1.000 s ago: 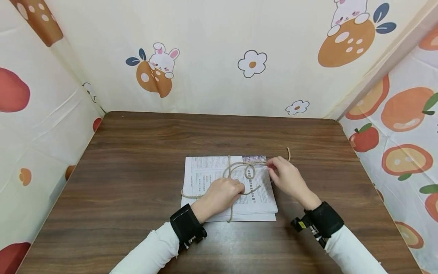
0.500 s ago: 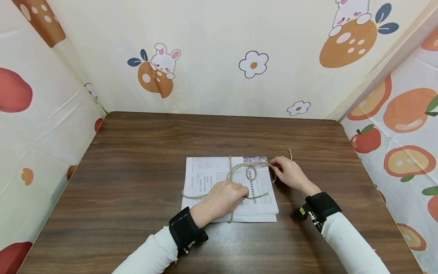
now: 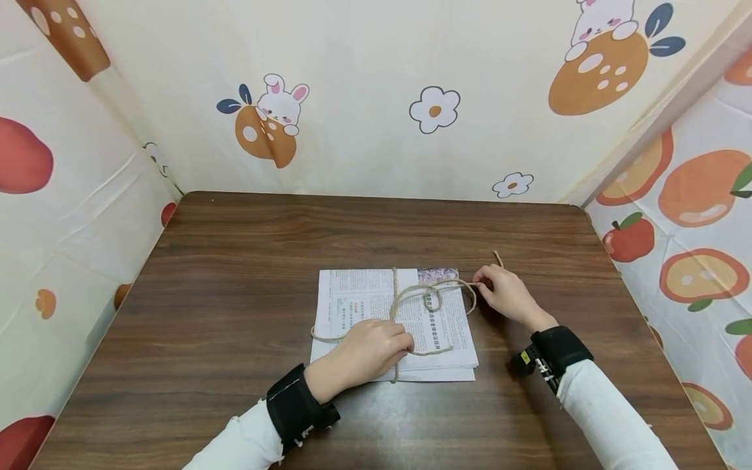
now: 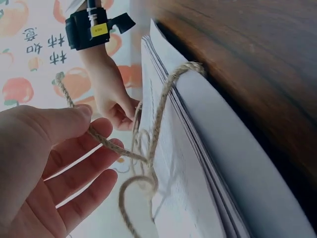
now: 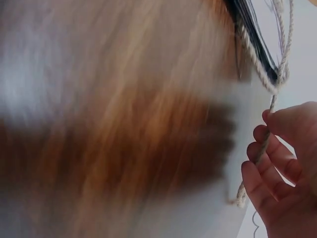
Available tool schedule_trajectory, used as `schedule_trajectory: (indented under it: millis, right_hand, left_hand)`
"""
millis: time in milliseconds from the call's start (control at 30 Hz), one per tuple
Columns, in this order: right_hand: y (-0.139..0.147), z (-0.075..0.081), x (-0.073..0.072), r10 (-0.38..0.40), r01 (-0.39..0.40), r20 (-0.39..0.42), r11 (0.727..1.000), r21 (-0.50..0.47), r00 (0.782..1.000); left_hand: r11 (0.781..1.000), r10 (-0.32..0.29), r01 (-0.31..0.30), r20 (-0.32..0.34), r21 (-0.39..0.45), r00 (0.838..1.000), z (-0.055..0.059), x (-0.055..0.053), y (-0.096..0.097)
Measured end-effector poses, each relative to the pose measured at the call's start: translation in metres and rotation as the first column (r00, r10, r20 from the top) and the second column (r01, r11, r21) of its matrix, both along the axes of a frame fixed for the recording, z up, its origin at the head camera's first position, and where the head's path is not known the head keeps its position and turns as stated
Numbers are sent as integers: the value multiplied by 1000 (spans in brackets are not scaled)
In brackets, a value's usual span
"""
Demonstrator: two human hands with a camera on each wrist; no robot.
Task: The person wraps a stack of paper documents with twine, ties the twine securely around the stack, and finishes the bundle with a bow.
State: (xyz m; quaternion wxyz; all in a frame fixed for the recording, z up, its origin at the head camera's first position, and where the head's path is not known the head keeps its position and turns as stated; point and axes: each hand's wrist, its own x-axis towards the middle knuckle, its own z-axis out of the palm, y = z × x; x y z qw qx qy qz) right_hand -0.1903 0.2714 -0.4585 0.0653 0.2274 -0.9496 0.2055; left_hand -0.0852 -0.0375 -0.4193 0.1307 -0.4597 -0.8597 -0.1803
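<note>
A flat stack of folded newspapers (image 3: 352, 294) lies on the table, with brown twine (image 3: 394, 367) crossing it both ways. Over its upper right part the twine forms loose loops. My left hand (image 3: 373, 349) is above the lower middle of the stack. In the left wrist view its thumb and index finger pinch one twine end (image 4: 106, 143), the other fingers loosely bent. Just beyond the stack's upper right corner, my right hand (image 3: 508, 294) pinches the other strand (image 5: 273, 101) between thumb and fingers. That strand's free tip (image 5: 240, 196) sticks out past the fingers.
The brown wooden table (image 3: 247, 261) extends around the stack on all sides. Patterned cloth walls (image 3: 364, 98) stand along its back and both sides. Each wrist wears a black camera strap (image 3: 561, 349).
My left hand first shifts a little right, then back toward me and left, drawing its twine end down. My right hand moves slightly right; the twine loops shift with the pull.
</note>
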Motion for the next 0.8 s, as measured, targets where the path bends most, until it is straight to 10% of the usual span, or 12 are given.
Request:
schedule_trajectory:
  millis: [800]
  right_hand:
    - [29, 7, -10, -190, 194, -92, 980, 38, 978]
  left_hand:
    - [999, 33, -34, 15, 31, 999, -15, 19, -50]
